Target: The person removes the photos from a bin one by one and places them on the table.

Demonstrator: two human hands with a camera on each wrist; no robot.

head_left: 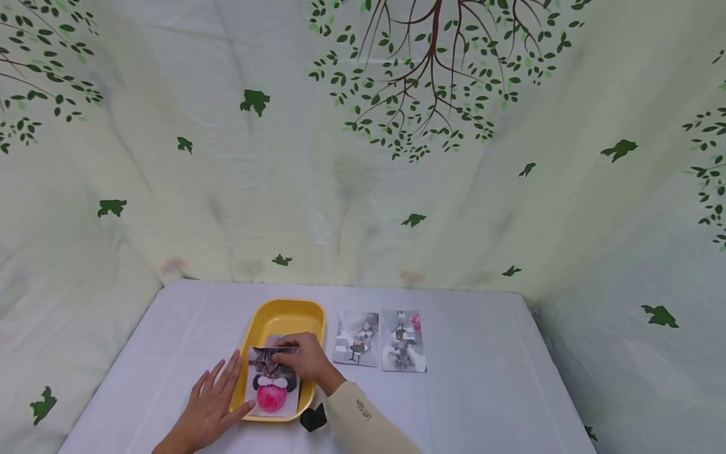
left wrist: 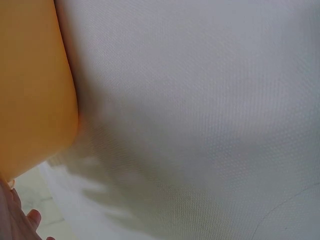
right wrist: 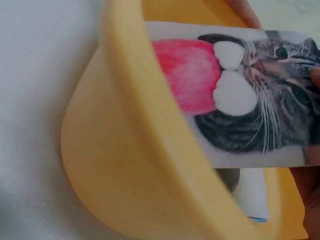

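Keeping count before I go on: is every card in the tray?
No, two cards lie on the table right of the tray, while the right hand holds the cat card.

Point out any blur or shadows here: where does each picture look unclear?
Right wrist view: the near rim of the yellow tray is soft and out of focus, while the cat card behind that rim looks crisper; left wrist view: blurry, finger-like streaks of shadow fall on the white cloth; head view: soft, fairly even light, no harsh glare.
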